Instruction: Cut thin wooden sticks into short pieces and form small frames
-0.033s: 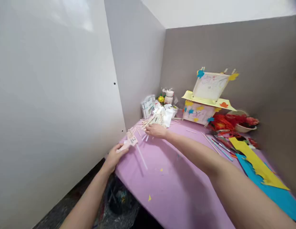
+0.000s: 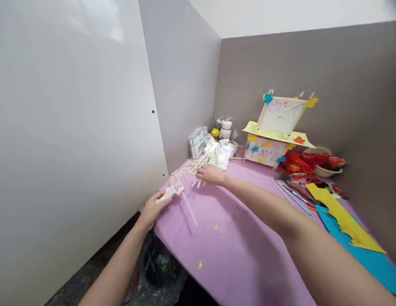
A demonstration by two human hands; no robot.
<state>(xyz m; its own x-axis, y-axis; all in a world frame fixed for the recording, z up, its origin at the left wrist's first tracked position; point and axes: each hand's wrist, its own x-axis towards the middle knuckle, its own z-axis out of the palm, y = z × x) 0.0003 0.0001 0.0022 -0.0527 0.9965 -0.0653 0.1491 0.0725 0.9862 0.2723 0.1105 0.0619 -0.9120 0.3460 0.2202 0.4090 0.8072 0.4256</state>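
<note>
At the table's left edge, my left hand is closed on a pale glue gun, whose nozzle side lies by a printed label. A translucent glue stick reaches from beside that label toward the front. Farther back, my right hand rests at the near side of a pile of thin wooden sticks, fingers bent down. Short white sticks show just below its fingertips. What those fingers hold, if anything, is too small to make out.
A decorated paper-and-stick model stands at the back, with a white bottle to its left. On the right lie yellow paper, blue paper, tools and a bowl. A dark bin is below the table.
My right hand has shifted very slightly to the right, and the short white sticks below its fingers have moved a little with it. My left hand has stayed in place.
</note>
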